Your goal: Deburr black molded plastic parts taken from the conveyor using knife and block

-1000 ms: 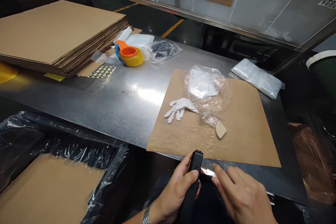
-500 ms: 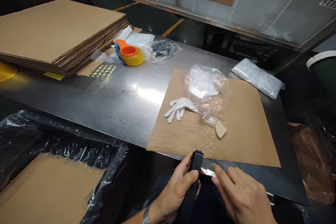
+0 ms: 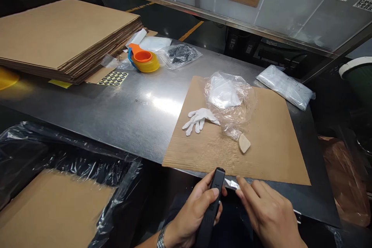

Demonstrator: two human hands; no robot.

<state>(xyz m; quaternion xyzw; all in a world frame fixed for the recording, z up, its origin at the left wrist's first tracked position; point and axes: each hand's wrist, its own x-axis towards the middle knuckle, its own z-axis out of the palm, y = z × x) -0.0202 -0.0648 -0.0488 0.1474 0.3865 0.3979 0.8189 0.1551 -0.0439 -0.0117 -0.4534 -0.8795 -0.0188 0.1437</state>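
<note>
My left hand (image 3: 193, 209) grips a long black bar-shaped part (image 3: 212, 205), thumb on its face and fingers wrapped behind. Its lower end runs out of the picture. In my right hand (image 3: 269, 209) is a craft knife (image 3: 232, 184), pinched by the fingers; its bright pointed blade lies just right of the bar's edge. Most of the knife's handle is hidden by the hand. Both hands are at the table's front edge, below a cardboard sheet (image 3: 273, 155). On that sheet lie a white glove (image 3: 200, 118), a crumpled clear plastic bag (image 3: 225, 93) and a beige wedge-shaped block (image 3: 244, 144).
A tall cardboard stack (image 3: 69, 35) fills the left of the metal table (image 3: 139, 112). Near it sit an orange and yellow tape dispenser (image 3: 145, 62) and a sticker sheet (image 3: 113, 78). A white plastic-wrapped pack (image 3: 286, 85) lies right. A black-lined bin (image 3: 122, 178) stands front left.
The knife in my right hand has shifted slightly up, and its blade tip sits a little higher beside the black part. The left hand has barely moved.
</note>
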